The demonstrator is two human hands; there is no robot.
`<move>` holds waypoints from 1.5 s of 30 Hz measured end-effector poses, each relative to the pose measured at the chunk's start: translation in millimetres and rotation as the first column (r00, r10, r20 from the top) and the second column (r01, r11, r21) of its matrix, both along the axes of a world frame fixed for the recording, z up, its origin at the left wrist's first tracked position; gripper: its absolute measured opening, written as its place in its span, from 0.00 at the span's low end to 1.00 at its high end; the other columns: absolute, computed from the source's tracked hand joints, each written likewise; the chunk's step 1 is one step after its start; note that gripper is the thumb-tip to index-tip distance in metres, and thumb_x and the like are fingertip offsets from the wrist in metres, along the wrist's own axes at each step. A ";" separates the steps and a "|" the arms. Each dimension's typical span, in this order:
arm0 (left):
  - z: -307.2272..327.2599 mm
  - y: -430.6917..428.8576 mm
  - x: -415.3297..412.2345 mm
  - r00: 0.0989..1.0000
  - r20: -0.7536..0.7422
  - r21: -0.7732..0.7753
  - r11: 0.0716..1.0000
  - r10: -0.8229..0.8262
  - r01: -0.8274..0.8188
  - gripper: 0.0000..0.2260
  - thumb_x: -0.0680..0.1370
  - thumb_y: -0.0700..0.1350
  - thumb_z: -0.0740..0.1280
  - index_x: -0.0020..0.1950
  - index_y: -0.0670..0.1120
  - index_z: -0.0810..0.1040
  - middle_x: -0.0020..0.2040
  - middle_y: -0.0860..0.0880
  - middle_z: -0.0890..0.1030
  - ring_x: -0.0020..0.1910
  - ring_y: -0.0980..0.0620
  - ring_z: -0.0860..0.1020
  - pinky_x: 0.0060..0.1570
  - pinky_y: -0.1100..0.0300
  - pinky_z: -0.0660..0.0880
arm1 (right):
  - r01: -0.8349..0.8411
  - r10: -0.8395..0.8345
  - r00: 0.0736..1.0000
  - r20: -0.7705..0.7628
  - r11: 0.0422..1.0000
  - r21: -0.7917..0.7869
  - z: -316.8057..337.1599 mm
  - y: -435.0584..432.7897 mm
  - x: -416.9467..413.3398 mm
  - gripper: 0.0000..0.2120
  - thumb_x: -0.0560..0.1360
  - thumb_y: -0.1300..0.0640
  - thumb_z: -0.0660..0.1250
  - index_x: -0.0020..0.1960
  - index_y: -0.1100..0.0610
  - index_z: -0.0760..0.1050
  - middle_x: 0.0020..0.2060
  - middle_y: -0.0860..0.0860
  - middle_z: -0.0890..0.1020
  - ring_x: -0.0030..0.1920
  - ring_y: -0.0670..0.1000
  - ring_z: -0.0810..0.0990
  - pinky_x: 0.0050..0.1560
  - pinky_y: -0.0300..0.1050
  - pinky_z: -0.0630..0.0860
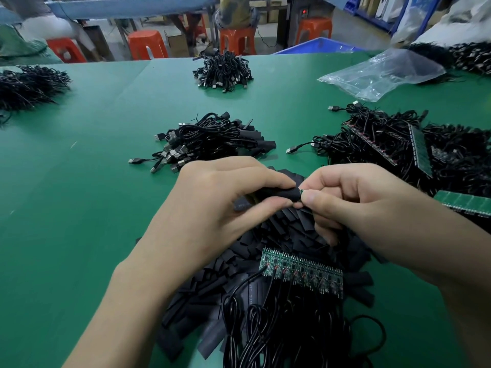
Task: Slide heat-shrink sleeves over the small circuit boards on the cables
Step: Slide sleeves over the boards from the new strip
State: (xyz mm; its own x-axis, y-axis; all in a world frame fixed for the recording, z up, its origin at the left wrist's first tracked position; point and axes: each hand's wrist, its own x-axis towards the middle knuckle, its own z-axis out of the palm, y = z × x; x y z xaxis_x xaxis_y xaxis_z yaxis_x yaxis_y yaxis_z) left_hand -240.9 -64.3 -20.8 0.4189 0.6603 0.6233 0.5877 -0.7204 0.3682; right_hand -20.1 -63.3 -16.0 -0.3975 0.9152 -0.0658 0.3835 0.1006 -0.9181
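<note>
Only a green sliver of the circuit board shows between the sleeve and the fingertips of the right hand. The near cables run off the bottom edge.

Setting: electronics assembly workshop. Evidence: long green worktop carrying heaps of black USB cables, cut heat-shrink sleeves and a panel of small circuit boards. Orange plastic stools and a blue bin stand behind.
</note>
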 end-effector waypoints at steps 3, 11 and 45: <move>-0.4 0.9 -0.2 1.000 -0.027 -0.006 1.000 0.008 -0.008 0.08 0.75 0.44 0.78 0.52 0.44 0.88 0.45 0.51 0.86 0.43 0.57 0.82 0.49 0.65 0.78 | 0.006 -0.007 1.000 0.018 1.000 0.020 -0.8 -0.1 -2.1 0.09 0.82 0.58 0.64 0.45 0.56 0.79 0.25 0.48 0.76 0.30 0.51 0.75 0.38 0.54 0.72; 1.5 -0.3 -3.5 0.999 0.048 -0.021 1.000 0.023 -0.022 0.07 0.75 0.44 0.78 0.51 0.45 0.88 0.45 0.54 0.86 0.44 0.59 0.83 0.48 0.66 0.78 | 0.021 -0.023 0.999 0.028 0.998 0.054 10.2 -3.1 -4.3 0.07 0.81 0.51 0.65 0.47 0.47 0.80 0.35 0.50 0.87 0.33 0.66 0.78 0.37 0.58 0.77; -9.9 5.0 10.3 0.907 0.380 -0.188 0.975 0.181 -0.116 0.09 0.78 0.53 0.72 0.57 0.62 0.83 0.53 0.60 0.85 0.52 0.58 0.84 0.55 0.54 0.81 | 0.117 -0.120 0.969 -0.216 0.993 -0.027 16.2 -4.2 -0.3 0.14 0.81 0.58 0.66 0.38 0.55 0.82 0.36 0.57 0.87 0.42 0.68 0.84 0.49 0.56 0.83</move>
